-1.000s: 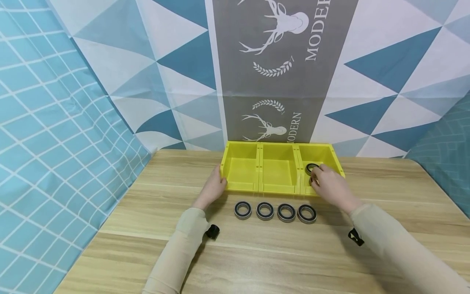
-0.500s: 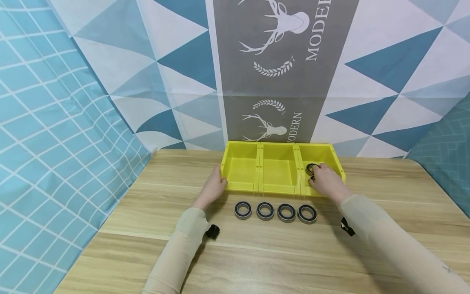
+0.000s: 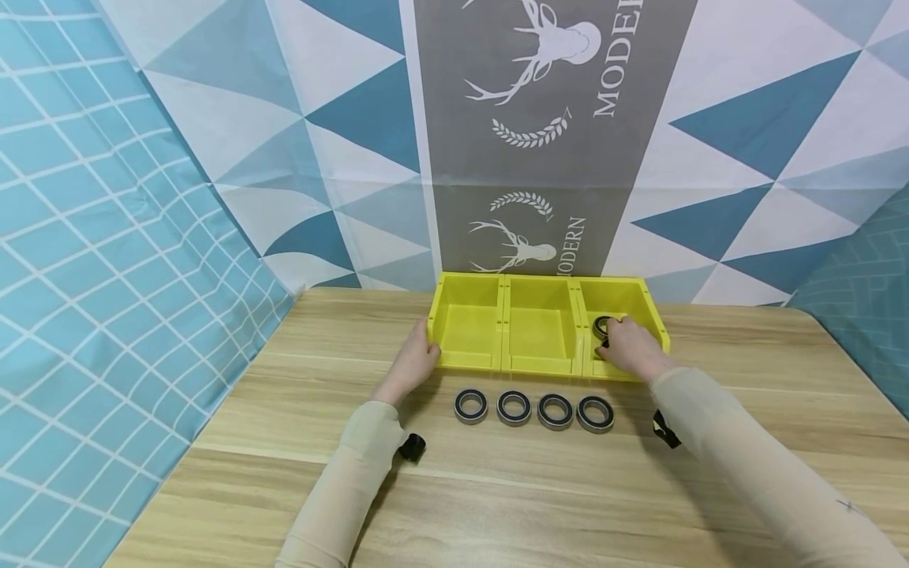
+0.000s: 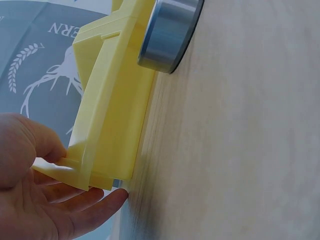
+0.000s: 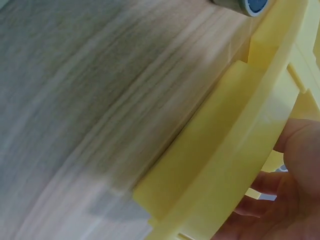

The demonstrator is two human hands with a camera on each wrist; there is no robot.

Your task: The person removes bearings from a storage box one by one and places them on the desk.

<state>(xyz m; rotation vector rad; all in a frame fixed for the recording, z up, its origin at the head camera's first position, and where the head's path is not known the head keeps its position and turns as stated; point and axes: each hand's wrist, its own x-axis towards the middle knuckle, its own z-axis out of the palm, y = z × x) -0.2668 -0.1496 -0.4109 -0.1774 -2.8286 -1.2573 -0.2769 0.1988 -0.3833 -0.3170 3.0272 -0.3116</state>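
Observation:
My left hand (image 3: 412,363) grips the left end wall of a yellow three-compartment bin (image 3: 500,323); in the left wrist view the thumb lies over the rim and the fingers sit below it. My right hand (image 3: 634,347) reaches into the right compartment, fingers curled around a ball bearing (image 3: 605,342) that they mostly hide. A sliver of metal shows between thumb and fingers in the right wrist view. Just behind it, another bearing (image 3: 602,325) lies in the same compartment. In front of the bin, several black-and-silver bearings (image 3: 514,409) lie flat in a row.
The bin stands on a wood-grain table (image 3: 497,497), near its back edge. Behind it hangs a patterned cloth (image 3: 525,158), and a blue checked cloth (image 3: 106,276) borders the left side. Black straps (image 3: 413,448) show at both wrists.
My right hand and forearm have shifted slightly left within the right compartment, its fingers still low beside the bearings. My left hand, the bin and the row of bearings stay put.

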